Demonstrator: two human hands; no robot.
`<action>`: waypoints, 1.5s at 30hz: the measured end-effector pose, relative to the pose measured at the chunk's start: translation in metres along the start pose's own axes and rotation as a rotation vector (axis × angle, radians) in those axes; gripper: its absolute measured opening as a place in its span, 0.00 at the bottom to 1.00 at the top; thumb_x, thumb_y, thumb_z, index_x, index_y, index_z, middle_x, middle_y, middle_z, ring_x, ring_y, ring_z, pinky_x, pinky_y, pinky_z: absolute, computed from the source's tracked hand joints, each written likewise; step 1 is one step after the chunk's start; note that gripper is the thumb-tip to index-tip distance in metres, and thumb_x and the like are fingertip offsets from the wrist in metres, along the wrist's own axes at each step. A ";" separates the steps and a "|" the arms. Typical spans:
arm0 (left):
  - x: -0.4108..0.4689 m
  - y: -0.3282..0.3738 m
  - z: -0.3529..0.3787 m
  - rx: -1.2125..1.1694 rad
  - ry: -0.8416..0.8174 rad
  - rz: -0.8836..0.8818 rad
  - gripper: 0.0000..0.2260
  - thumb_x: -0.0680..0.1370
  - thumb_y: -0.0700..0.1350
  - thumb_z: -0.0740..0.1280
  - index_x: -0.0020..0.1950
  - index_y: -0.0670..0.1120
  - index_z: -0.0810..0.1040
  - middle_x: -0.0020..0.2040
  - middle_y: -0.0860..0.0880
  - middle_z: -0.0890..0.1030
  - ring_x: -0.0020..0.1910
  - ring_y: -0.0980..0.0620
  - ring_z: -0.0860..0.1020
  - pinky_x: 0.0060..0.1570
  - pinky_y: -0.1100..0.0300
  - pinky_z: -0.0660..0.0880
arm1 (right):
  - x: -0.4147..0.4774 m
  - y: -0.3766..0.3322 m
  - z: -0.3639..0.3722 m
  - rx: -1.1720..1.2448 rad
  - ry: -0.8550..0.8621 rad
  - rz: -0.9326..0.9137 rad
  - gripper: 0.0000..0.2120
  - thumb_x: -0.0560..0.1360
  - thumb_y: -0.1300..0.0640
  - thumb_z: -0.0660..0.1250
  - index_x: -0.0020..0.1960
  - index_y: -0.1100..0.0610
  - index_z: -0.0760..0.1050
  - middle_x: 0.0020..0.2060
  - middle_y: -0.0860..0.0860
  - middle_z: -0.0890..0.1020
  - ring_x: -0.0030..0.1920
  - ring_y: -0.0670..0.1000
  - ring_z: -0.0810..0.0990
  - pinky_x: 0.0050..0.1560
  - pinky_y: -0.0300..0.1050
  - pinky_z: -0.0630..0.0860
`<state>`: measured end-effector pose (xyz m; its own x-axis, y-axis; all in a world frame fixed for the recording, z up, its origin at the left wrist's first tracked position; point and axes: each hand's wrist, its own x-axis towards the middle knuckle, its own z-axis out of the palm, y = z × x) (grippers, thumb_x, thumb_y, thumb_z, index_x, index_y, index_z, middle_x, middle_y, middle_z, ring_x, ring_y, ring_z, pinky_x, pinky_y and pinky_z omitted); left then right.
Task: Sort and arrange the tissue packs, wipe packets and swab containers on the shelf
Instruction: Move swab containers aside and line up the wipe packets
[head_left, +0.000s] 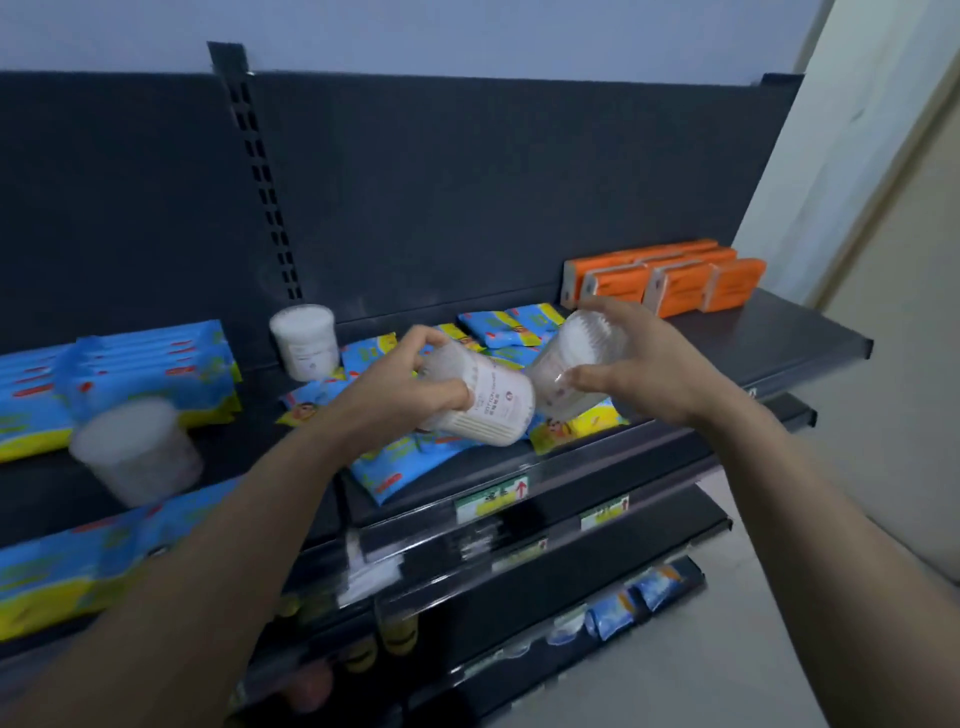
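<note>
My left hand (402, 387) grips a clear swab container with a white label (485, 405), tilted on its side above the dark shelf (753, 343). My right hand (636, 364) holds a second swab container (569, 366), tilted, its base close to the first one. Under both lie scattered small blue and yellow wipe packets (511, 325). A third swab container (305, 340) stands upright at the back. A fourth swab container (137, 457), blurred, stands at the front left. Orange tissue packs (670, 278) sit in rows at the right end.
Large blue and yellow wipe packs (150, 374) are stacked at the left, with another large pack (78, 566) at the front edge. A slotted upright (260, 171) divides the back panel. Lower shelves (571, 587) hold price tags and small blue packets (636, 597). A pale wall is at the right.
</note>
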<state>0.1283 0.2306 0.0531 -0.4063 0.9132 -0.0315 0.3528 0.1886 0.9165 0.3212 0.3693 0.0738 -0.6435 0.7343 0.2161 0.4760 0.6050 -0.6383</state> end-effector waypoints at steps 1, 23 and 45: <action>0.004 0.002 0.008 0.011 0.007 -0.015 0.22 0.61 0.48 0.67 0.54 0.53 0.71 0.45 0.54 0.72 0.37 0.54 0.74 0.34 0.61 0.73 | 0.004 0.009 -0.004 0.000 -0.012 -0.004 0.34 0.67 0.55 0.75 0.70 0.49 0.66 0.66 0.50 0.70 0.62 0.50 0.70 0.55 0.40 0.66; 0.035 -0.014 -0.024 0.259 0.006 -0.088 0.26 0.59 0.50 0.66 0.57 0.59 0.68 0.51 0.55 0.72 0.47 0.52 0.76 0.43 0.58 0.74 | 0.079 0.021 0.044 0.078 -0.491 0.124 0.24 0.69 0.54 0.71 0.62 0.45 0.67 0.53 0.51 0.75 0.44 0.53 0.79 0.43 0.52 0.81; 0.103 0.016 0.066 0.454 -0.217 -0.095 0.33 0.63 0.47 0.69 0.65 0.66 0.65 0.63 0.55 0.65 0.60 0.54 0.69 0.58 0.57 0.71 | 0.117 0.092 -0.012 -0.293 -0.666 0.021 0.35 0.66 0.62 0.70 0.67 0.39 0.66 0.66 0.48 0.65 0.62 0.53 0.72 0.56 0.46 0.74</action>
<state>0.1481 0.3515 0.0381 -0.2869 0.9293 -0.2324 0.6733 0.3682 0.6412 0.2973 0.5145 0.0489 -0.8164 0.4602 -0.3490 0.5733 0.7190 -0.3929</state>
